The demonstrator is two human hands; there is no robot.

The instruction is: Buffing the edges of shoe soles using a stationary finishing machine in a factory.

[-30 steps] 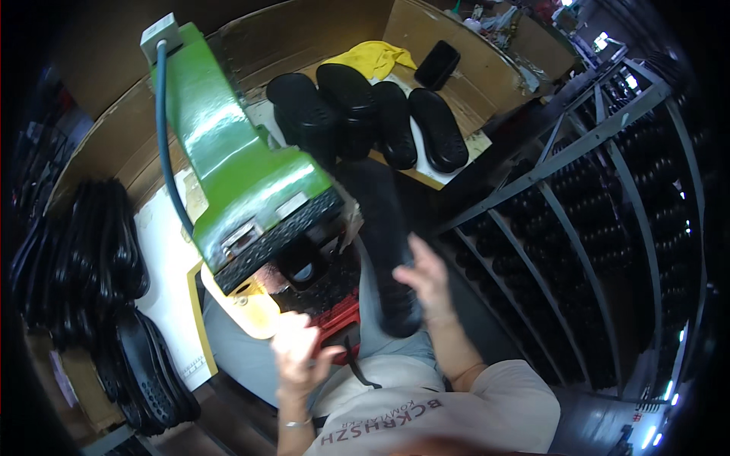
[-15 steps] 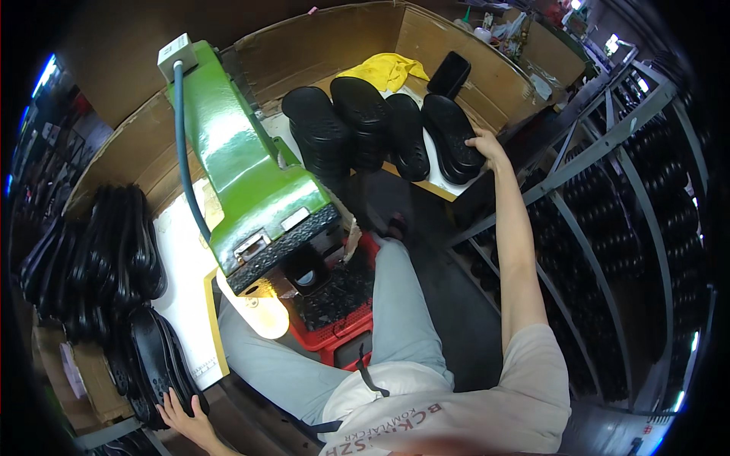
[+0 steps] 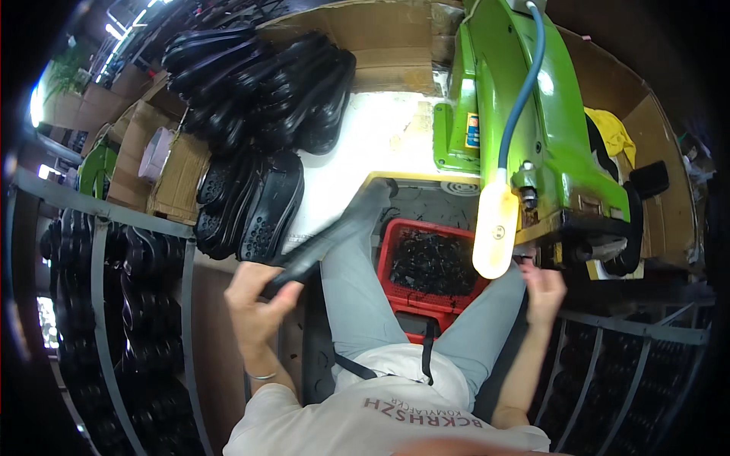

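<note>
My left hand (image 3: 257, 300) is closed around one end of a black shoe sole (image 3: 334, 237). The sole is tilted, blurred by motion, and its far end points up over my left thigh. My right hand (image 3: 544, 295) is raised below the head of the green machine (image 3: 559, 144), with loosely bent fingers apart and nothing visible in them. A yellow lit lamp (image 3: 498, 228) hangs from the machine, left of that hand. Beyond my left hand, more black soles (image 3: 271, 205) stand on edge at the table's near edge.
A large pile of black soles (image 3: 258, 87) lies on the white table (image 3: 372, 125). Between my legs sits a red basket (image 3: 388, 254) of black scraps. Metal racks of soles (image 3: 186, 319) flank me. Cardboard walls (image 3: 395, 45) and a yellow cloth (image 3: 620, 137) are farther back.
My view has swung left. My left hand has lifted a sole off the standing group toward my lap. My right hand has left the soles at the right and come in near the machine.
</note>
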